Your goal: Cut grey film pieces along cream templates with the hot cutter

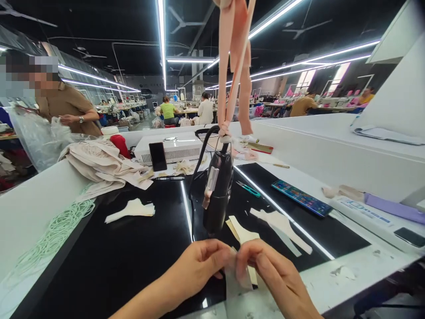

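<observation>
My left hand (207,266) is closed, thumb against fingers, at the upper edge of a thin, pale translucent piece (237,294). Close beside it my right hand (272,270) pinches the same piece, its fingertips slightly blurred. Just behind my fingers lies a cream cut piece (244,230), partly covered by my right hand. A black handheld tool (217,195) hangs upright from pink straps above the black tabletop (133,252), beyond my hands. Further pale cut pieces (282,226) lie to the right, and a small stack (133,209) lies to the left.
Green cord (59,230) and piled beige fabric (102,164) lie left. Teal snips (249,189), a large phone (300,197) and a white box (368,221) are right. A dark phone (157,156) leans on a white machine (172,148). A person (66,104) stands at back left.
</observation>
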`<state>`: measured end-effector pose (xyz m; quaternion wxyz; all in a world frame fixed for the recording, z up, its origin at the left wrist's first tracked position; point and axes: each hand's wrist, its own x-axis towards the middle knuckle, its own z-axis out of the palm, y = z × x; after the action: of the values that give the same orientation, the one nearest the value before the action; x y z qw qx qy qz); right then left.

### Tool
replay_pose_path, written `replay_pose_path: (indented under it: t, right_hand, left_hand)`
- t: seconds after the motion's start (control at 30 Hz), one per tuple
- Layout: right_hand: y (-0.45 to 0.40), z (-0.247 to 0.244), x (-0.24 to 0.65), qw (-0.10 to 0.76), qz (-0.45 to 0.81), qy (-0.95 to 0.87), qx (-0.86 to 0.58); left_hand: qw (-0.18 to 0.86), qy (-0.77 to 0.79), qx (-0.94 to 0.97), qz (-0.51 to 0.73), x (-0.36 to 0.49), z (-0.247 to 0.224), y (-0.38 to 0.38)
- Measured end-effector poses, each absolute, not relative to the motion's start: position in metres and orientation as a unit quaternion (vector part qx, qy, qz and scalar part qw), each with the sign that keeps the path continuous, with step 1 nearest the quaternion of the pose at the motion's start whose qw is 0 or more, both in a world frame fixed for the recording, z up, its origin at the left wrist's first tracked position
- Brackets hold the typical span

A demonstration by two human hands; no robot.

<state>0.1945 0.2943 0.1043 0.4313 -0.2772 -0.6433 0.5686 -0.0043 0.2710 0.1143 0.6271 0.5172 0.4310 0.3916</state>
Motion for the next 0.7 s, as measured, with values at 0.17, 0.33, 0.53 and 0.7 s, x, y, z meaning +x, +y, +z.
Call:
replay_pose_path:
  t: [0.17, 0.33, 0.53, 0.7]
  right_hand:
    - [0.288, 0.106, 0.182, 0.400, 0.582, -0.606, -0.367]
    - [0.293, 0.094, 0.182, 0.333, 0.651, -0.565, -0.382]
    - [0.296, 0.083, 0.172, 0.221, 0.663, -0.601, -0.388]
    - [0.297, 0.087, 0.155, 0.214, 0.649, -0.618, -0.389]
  left_hand:
    - [0.661, 0.461, 0.407, 0.430, -0.015, 0.123, 0.261]
    - [0.623, 0.499, 0.420, 0.432, -0.036, 0.128, 0.246]
    - [0.593, 0.545, 0.401, 0.437, -0.058, 0.125, 0.236]
    - [0.571, 0.570, 0.396, 0.439, -0.073, 0.118, 0.235]
